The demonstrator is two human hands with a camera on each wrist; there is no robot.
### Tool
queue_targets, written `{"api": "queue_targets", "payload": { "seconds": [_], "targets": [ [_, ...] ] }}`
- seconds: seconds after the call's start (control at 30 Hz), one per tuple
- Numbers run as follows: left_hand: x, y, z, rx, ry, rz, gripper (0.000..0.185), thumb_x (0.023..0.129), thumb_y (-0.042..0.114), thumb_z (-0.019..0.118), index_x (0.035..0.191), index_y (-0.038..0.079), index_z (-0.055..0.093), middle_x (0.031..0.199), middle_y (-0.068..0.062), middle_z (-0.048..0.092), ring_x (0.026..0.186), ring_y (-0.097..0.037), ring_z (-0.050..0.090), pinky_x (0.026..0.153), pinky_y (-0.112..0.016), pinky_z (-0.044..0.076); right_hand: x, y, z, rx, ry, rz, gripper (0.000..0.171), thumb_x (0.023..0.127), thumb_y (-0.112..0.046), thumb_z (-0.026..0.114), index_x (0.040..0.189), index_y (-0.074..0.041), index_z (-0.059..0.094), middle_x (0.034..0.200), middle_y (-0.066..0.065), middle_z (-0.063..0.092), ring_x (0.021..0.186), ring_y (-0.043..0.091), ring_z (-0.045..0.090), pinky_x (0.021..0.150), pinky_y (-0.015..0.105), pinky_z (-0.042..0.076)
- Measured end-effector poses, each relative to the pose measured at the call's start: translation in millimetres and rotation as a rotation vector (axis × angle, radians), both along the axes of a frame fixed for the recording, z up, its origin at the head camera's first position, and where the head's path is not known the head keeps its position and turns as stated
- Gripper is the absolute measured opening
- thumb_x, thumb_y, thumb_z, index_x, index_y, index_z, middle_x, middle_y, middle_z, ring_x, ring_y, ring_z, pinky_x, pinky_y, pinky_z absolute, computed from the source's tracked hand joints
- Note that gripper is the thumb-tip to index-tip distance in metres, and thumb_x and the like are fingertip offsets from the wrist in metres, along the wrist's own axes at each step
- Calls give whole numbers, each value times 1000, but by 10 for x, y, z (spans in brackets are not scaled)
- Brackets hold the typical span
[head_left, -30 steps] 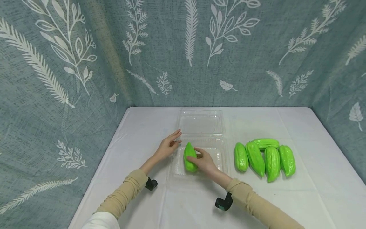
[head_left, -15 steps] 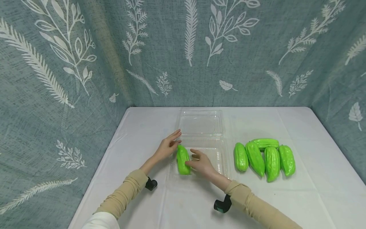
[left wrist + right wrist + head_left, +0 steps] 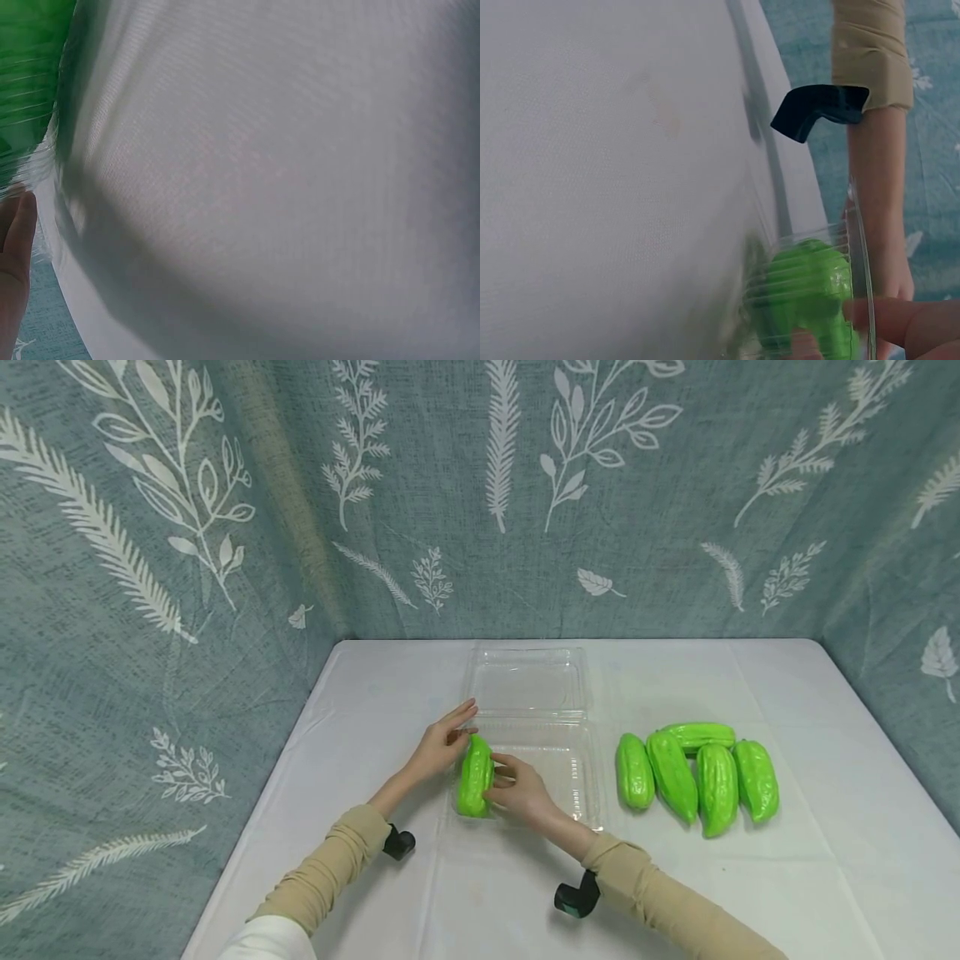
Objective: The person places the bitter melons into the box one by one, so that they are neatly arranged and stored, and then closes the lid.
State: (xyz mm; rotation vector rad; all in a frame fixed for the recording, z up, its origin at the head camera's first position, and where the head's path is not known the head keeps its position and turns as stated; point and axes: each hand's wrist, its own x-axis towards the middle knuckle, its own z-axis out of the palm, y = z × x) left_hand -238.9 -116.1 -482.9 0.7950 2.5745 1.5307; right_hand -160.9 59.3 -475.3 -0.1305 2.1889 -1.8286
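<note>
A green bumpy gourd lies along the left side of a clear plastic clamshell tray. My right hand grips the gourd from its right side, fingers and thumb curled on it. In the right wrist view the gourd shows through the ribbed tray wall with my fingertips on it. My left hand rests at the tray's left rim with straight fingers, right beside the gourd's far end. The left wrist view shows only a slice of the gourd and white cloth.
The tray's open lid lies flat behind it. Several more green gourds lie grouped on the white tablecloth to the right. Leaf-patterned fabric walls close in the table at the back and both sides.
The right hand has slid the gourd leftward from the tray's middle-left to its left edge and closed on it. The left hand has stayed in place.
</note>
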Motion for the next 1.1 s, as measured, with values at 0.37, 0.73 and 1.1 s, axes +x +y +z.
{"api": "queue_targets", "payload": {
  "seconds": [0.37,0.73,1.1],
  "targets": [
    [-43,-36,-78,23,5,-19,49,89,-11,48,137,-12,40,151,-25,30,111,-40,60,94,-34,54,5,-16,20,39,7,12,67,76,1,66,137,8,40,128,37,50,114,46,57,91,40,56],
    [-8,-32,-37,-14,-33,4,49,91,-9,48,139,-9,39,153,-22,28,114,-39,60,97,-35,53,7,3,20,51,-7,4,65,77,-2,68,137,7,42,129,36,51,115,45,56,90,43,56],
    [-22,-35,-49,-9,-34,1,48,92,-7,48,140,-8,39,153,-20,28,114,-38,60,98,-37,52,-9,35,24,46,-9,-5,63,79,-3,66,136,7,43,128,36,51,115,46,56,89,43,57]
  ]
}}
